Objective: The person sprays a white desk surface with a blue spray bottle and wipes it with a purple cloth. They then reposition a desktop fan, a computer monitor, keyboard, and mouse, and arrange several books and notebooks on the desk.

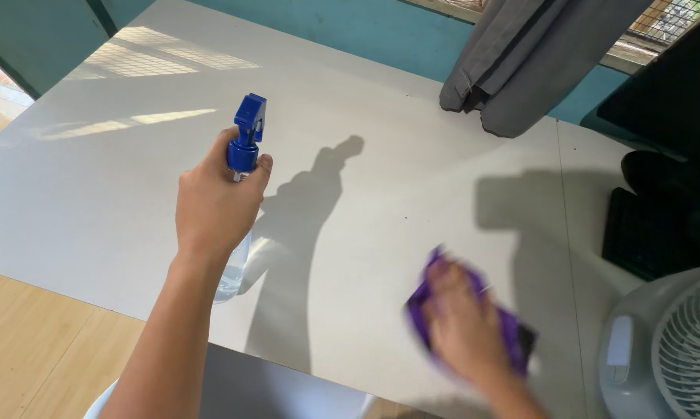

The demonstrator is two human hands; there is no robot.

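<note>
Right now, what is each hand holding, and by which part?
The left hand grips a clear spray bottle by its neck, just under the blue trigger head. The right hand, blurred, presses flat on a purple cloth on the table.
</note>
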